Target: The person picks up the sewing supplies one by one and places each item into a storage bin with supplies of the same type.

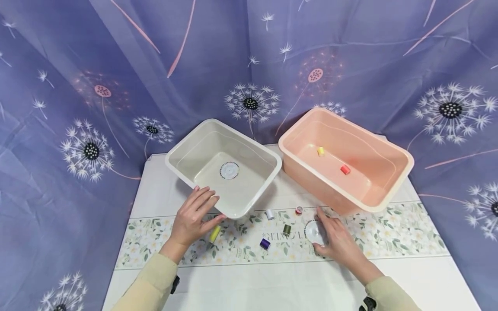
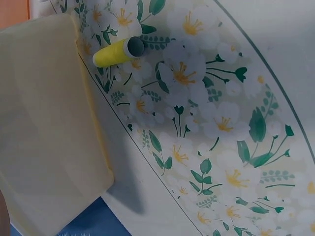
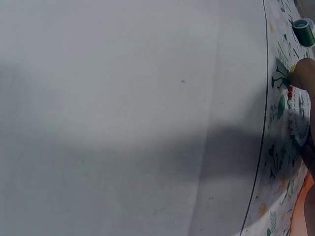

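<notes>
My left hand (image 1: 194, 218) holds the near left rim of a grey plastic basin (image 1: 249, 207), fingertips over the edge and thumb along the outside. Inside the basin lies a pin wheel (image 1: 229, 170), a pale disc ringed with dark pinheads. A yellow thread spool (image 2: 115, 53) lies on the table beside the left thumb. With thumb and fingers spread across its edges, my right hand (image 1: 340, 242) grips a second pin wheel (image 1: 314, 232) at the table surface. Red pinheads show on its edge in the right wrist view, where the hand hides part of it.
A pink basin (image 1: 311, 181) at back right contains a yellow spool (image 1: 320, 151) and a red spool (image 1: 345, 169). Between the hands lie a white spool (image 1: 270, 214), a red-and-white spool (image 1: 298, 210), a green spool (image 1: 286, 230) and a purple spool (image 1: 265, 244). Patterned curtains (image 1: 249, 52) enclose the table.
</notes>
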Demonstrator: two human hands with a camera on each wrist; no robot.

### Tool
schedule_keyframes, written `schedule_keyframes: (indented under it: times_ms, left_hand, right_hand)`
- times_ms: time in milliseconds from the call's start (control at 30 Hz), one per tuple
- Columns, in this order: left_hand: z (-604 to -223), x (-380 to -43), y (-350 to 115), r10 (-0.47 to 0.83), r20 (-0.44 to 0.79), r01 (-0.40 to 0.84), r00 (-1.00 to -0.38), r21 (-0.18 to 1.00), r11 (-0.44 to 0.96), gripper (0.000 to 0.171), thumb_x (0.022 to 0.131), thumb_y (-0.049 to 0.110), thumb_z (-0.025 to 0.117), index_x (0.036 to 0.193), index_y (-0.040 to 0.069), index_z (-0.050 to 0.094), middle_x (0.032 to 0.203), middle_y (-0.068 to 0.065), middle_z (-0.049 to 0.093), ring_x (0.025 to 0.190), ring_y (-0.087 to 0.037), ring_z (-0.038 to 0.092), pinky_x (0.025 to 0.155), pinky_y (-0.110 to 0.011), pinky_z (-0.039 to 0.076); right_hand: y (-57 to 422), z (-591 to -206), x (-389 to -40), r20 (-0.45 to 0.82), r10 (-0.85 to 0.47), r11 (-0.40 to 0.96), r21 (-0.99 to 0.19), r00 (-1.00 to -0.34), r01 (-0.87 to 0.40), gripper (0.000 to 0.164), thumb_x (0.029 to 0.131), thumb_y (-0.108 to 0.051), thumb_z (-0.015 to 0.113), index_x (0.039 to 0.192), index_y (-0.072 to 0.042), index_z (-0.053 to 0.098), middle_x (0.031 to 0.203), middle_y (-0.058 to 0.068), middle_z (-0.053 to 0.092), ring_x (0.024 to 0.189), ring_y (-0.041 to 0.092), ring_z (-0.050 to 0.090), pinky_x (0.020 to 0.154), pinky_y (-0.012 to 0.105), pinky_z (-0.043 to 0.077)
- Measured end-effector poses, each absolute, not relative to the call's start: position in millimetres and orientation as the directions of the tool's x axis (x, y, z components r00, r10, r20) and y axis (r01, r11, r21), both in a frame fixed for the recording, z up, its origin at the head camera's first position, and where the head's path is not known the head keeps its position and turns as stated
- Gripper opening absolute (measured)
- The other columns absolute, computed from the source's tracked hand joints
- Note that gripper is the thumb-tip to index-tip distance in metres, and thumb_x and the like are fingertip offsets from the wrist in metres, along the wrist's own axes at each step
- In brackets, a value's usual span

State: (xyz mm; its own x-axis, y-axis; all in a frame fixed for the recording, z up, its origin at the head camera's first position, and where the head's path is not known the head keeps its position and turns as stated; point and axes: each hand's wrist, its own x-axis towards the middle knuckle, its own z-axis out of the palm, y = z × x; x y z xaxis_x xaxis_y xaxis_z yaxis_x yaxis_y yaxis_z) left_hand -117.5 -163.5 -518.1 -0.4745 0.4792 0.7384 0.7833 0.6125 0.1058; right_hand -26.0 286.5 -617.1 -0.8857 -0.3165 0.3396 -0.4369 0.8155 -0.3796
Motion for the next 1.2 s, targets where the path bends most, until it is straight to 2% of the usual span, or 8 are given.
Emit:
schedule_keyframes:
  times_ms: [267, 533, 767, 1033, 1200]
  left_hand:
    - [-517, -116, -164, 0.476, 0.737, 0.781, -0.481, 0.114, 0.614, 0.059, 0.104, 0.058, 0.063, 0.116, 0.002, 0.078, 0.119, -0.017, 0.076, 0.116, -0.042, 0.071, 0.105, -0.064, 0.054]
    - [-516, -116, -165, 0.475, 0.728, 0.773, -0.494, 0.118, 0.624, 0.060, 0.104, 0.059, 0.062, 0.116, 0.003, 0.077, 0.120, -0.017, 0.076, 0.118, -0.042, 0.070, 0.107, -0.064, 0.053]
    - [-514, -117, -165, 0.476, 0.728, 0.771, -0.493, 0.113, 0.626, 0.059, 0.103, 0.059, 0.063, 0.115, 0.003, 0.077, 0.119, -0.017, 0.076, 0.118, -0.042, 0.070, 0.108, -0.062, 0.053]
    - [-516, -117, -165, 0.479, 0.730, 0.774, -0.488, 0.107, 0.624, 0.059, 0.104, 0.059, 0.063, 0.116, 0.003, 0.077, 0.119, -0.017, 0.076, 0.117, -0.041, 0.071, 0.106, -0.064, 0.054]
    - [-517, -118, -163, 0.489, 0.729, 0.781, -0.478, 0.098, 0.617, 0.060, 0.105, 0.059, 0.061, 0.115, 0.003, 0.078, 0.119, -0.017, 0.076, 0.116, -0.041, 0.071, 0.103, -0.064, 0.055]
  right_hand:
    - [286, -614, -28, 0.330, -0.305, 0.810, -0.404, -0.893, -0.426, 0.117, 0.065, -0.025, 0.096, 0.160, 0.009, 0.037, 0.124, 0.024, 0.071, 0.108, 0.043, 0.066, 0.093, 0.059, 0.059]
    - [283, -604, -31, 0.237, -0.223, 0.812, -0.492, -0.946, -0.315, 0.117, 0.067, -0.024, 0.098, 0.162, 0.004, 0.036, 0.139, 0.028, 0.064, 0.118, 0.049, 0.063, 0.097, 0.066, 0.056]
    - [281, -599, -33, 0.205, -0.176, 0.815, -0.518, -0.963, -0.259, 0.117, 0.069, -0.027, 0.098, 0.163, 0.003, 0.034, 0.133, 0.029, 0.066, 0.113, 0.051, 0.065, 0.093, 0.069, 0.057]
    - [274, -589, -33, 0.202, -0.141, 0.801, -0.552, -0.969, -0.232, 0.117, 0.069, -0.030, 0.096, 0.163, 0.002, 0.034, 0.136, 0.031, 0.065, 0.117, 0.053, 0.063, 0.095, 0.073, 0.054]
    - [270, -583, -32, 0.229, -0.138, 0.785, -0.568, -0.964, -0.247, 0.114, 0.069, -0.028, 0.096, 0.162, 0.002, 0.037, 0.133, 0.026, 0.069, 0.118, 0.049, 0.063, 0.095, 0.071, 0.054]
